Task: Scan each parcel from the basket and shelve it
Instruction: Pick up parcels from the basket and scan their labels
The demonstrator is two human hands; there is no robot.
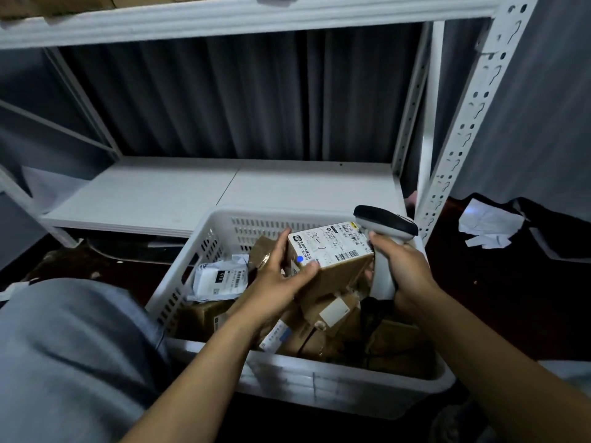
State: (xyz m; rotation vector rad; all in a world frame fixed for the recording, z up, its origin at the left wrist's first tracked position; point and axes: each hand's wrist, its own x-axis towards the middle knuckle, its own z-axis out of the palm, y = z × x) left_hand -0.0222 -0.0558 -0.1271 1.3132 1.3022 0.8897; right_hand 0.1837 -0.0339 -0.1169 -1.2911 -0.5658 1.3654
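A brown cardboard parcel with a white shipping label on top is held above the white slatted basket. My left hand grips its left end, thumb on the label. My right hand grips the handle of a white barcode scanner with a black head, right beside the parcel's right end. Several more brown parcels and a white poly bag lie in the basket.
A white metal shelf board stands just behind the basket, with a perforated upright at the right. Cardboard boxes sit on the upper shelf. Crumpled paper lies on the dark floor at right. My knee is at left.
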